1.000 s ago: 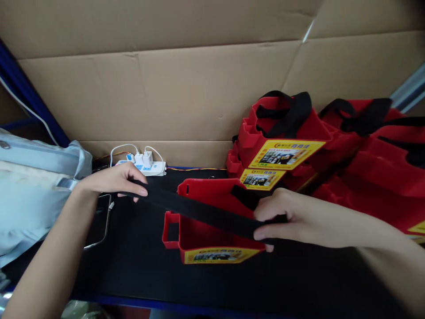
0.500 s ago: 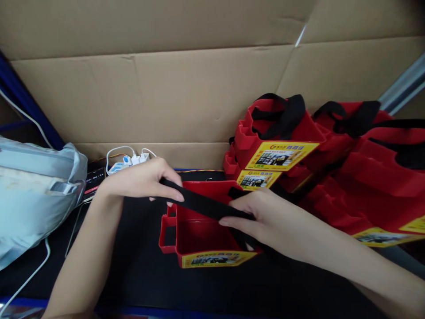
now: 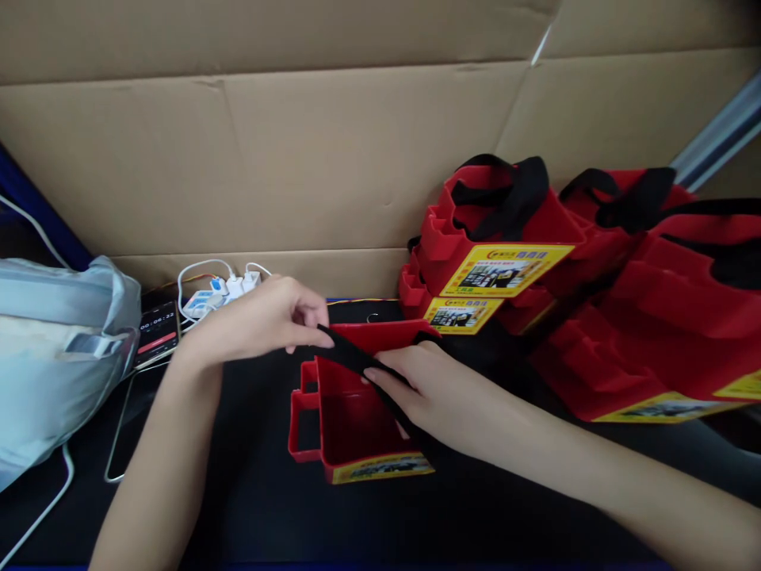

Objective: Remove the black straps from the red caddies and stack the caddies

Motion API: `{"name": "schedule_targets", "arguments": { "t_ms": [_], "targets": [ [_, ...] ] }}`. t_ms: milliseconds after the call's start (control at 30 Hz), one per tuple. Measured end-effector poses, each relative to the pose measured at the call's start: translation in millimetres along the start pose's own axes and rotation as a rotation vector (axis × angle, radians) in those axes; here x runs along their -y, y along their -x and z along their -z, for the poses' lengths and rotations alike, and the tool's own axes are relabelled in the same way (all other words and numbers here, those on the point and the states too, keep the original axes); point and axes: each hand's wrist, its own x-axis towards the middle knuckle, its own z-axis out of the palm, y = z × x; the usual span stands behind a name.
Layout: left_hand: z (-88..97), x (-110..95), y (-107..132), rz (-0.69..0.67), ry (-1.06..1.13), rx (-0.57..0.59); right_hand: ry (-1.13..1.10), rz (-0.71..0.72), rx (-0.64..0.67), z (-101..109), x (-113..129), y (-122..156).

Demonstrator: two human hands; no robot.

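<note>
A red plastic box [image 3: 362,412] with a yellow label stands on the black table, and side loops stick out on its left. Over its opening runs a black strap [image 3: 349,350]. My left hand [image 3: 285,316] pinches the strap's end between thumb and fingers. Farther along, my right hand [image 3: 410,385] grips the same strap above the box's right side. That hand and forearm cover part of the box and the strap's lower stretch.
Stacked red boxes with black straps [image 3: 505,226] stand at the right. A pale blue bag [image 3: 59,357], a phone with a timer [image 3: 158,337] and a power strip with plugs [image 3: 219,293] lie at the left. A cardboard wall [image 3: 309,159] closes the back.
My right hand has slid left along the strap, closer to my left hand. Less strap shows between the two hands. The view has shifted slightly.
</note>
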Motion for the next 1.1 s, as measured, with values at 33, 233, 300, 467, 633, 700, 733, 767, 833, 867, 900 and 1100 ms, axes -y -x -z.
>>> {"name": "schedule_targets", "arguments": {
  "t_ms": [33, 233, 300, 467, 633, 700, 733, 767, 833, 867, 900, 1100],
  "targets": [
    [3.7, 6.4, 1.0, 0.026, 0.025, 0.017, 0.075, -0.032, 0.002, 0.2, -1.4, 0.9],
    [8.4, 18.0, -4.9, 0.084, -0.02, -0.065, 0.328, -0.01, 0.013, -2.2, 3.6, 4.2],
    [7.6, 16.9, -6.2, 0.089, -0.034, -0.087, 0.379, 0.019, 0.045, -5.1, 7.3, 3.2],
    [6.9, 18.1, -5.9, 0.072, -0.04, -0.072, 0.485, 0.02, 0.074, -8.2, 15.9, -1.8],
    [5.2, 19.6, -8.2, -0.001, -0.044, -0.004, 0.516, -0.056, 0.084, -5.1, 21.5, -6.6],
    [4.9, 19.2, -8.9, -0.05, -0.042, 0.048, 0.536, -0.033, 0.087, -5.7, 22.4, -6.4],
    [4.8, 18.9, -9.0, -0.074, -0.038, 0.076, 0.553, -0.005, 0.077, -6.7, 22.7, -6.0],
    [4.8, 18.6, -9.0, -0.096, -0.032, 0.103, 0.571, 0.031, 0.064, -8.1, 23.0, -5.4],
    [4.4, 18.6, -8.8, -0.134, -0.012, 0.142, 0.597, 0.106, 0.046, -11.1, 23.4, -4.3],
    [4.0, 19.1, -8.8, -0.15, 0.006, 0.157, 0.602, 0.131, 0.051, -12.4, 23.4, -3.8],
    [3.5, 19.9, -9.0, -0.16, 0.03, 0.168, 0.606, 0.144, 0.058, -13.4, 23.3, -3.4],
    [-0.5, 30.0, -14.3, -0.131, 0.197, 0.217, 0.608, 0.178, -0.044, -17.5, 14.9, -1.9]
  ]
}}
